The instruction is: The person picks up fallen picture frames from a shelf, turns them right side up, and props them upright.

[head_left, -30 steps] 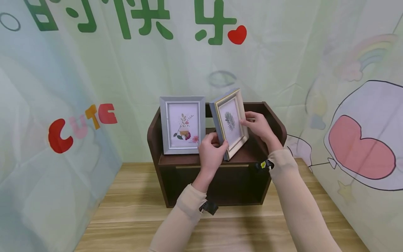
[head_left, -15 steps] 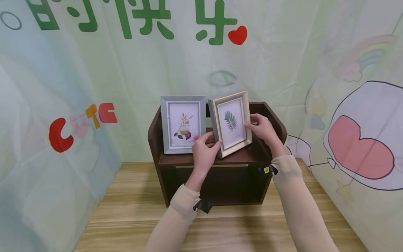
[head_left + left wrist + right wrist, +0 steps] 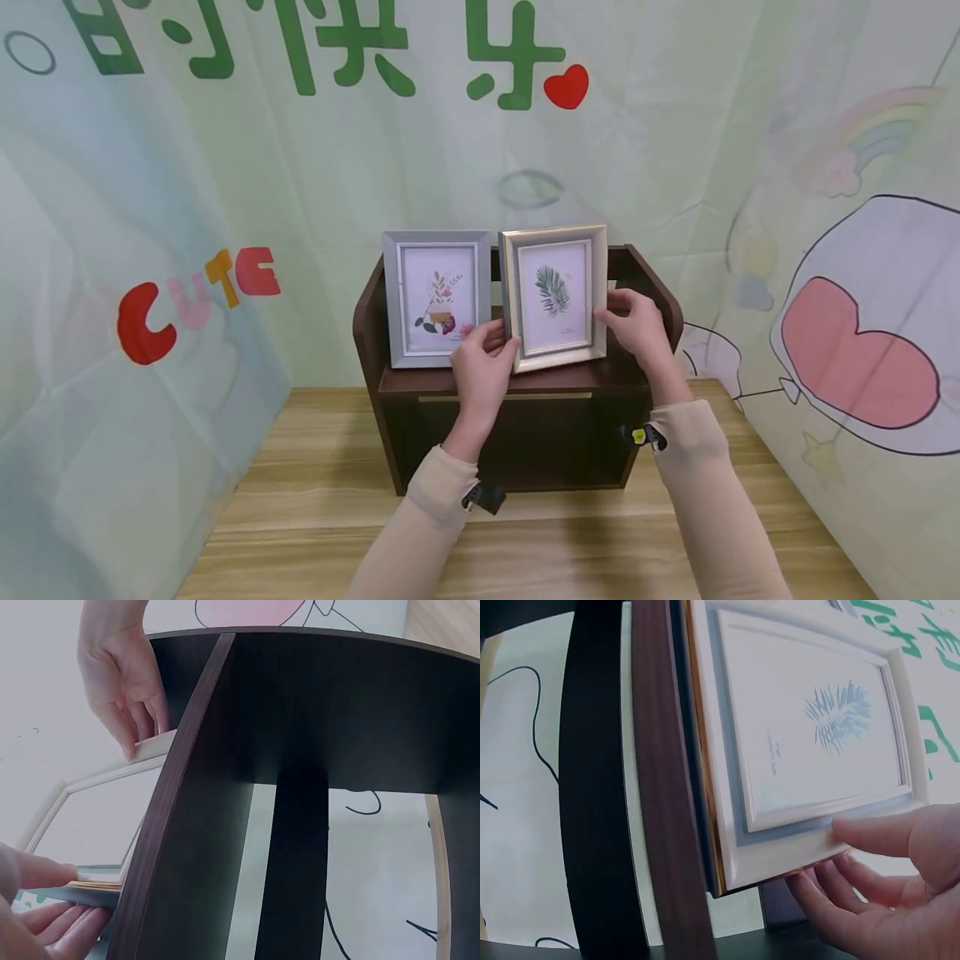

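Observation:
A picture frame with a pale gold border and a green leaf print (image 3: 553, 298) stands on the top shelf of a dark brown rack (image 3: 420, 382), slightly tilted. My left hand (image 3: 482, 367) pinches its lower left edge, thumb in front and fingers behind. The right hand (image 3: 639, 327) grips the right edge; in the right wrist view its thumb (image 3: 877, 832) lies on the border with the fingers behind. Just left stands a grey picture frame with a flower print (image 3: 438, 300), its lower right corner partly hidden by my left hand.
The rack's lower compartment (image 3: 555, 442) opens toward me above a wood-grain floor (image 3: 315, 517). Raised side panels (image 3: 660, 300) bound the top shelf. Printed cloth (image 3: 645, 150) hangs behind and on both sides.
Both hands have turned the leaf-print frame to face forward, its right side swinging right and down. My left hand shifted left and the right hand moved right and lower. The flower-print frame stayed put.

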The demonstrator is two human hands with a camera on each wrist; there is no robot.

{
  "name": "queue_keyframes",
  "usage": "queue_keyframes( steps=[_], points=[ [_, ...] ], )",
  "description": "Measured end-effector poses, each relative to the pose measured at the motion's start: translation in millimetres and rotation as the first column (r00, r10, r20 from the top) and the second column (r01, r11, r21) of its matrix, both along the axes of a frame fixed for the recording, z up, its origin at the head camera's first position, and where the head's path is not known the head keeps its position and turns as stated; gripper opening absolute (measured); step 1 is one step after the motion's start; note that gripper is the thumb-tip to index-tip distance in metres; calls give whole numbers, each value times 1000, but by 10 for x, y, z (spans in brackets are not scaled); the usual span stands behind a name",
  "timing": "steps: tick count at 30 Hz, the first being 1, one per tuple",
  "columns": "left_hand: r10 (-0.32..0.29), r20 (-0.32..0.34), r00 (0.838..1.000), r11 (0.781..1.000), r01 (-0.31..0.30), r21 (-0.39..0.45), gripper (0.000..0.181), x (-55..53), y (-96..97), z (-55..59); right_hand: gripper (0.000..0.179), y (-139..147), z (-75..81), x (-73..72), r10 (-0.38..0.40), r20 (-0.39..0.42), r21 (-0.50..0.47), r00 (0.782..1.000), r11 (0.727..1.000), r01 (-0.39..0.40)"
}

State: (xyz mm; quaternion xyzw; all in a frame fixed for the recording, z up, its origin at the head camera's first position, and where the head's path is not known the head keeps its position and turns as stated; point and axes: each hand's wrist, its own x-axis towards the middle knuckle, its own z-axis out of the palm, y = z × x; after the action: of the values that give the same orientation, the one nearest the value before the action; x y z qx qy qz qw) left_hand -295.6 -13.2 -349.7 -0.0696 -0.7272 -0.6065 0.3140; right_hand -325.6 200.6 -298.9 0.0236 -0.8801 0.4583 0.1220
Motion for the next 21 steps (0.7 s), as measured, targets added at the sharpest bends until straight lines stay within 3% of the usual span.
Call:
queue_keyframes(
  steps=[8, 14, 21],
  points=[
    [15, 31, 999, 1000, -15, -5, 26, 3, 41, 13, 40, -76, -80, 180, -113, -105, 25, 988, 993, 116],
    [5, 34, 999, 1000, -5, -12, 26, -41, 105, 18, 34, -125, -167, 248, -189, -238, -13, 953, 981, 191],
    [11, 7, 1000, 999, -10, -49, 25, -87, 183, 20, 32, -157, -217, 243, -253, -315, -73, 915, 967, 243]
  ],
)
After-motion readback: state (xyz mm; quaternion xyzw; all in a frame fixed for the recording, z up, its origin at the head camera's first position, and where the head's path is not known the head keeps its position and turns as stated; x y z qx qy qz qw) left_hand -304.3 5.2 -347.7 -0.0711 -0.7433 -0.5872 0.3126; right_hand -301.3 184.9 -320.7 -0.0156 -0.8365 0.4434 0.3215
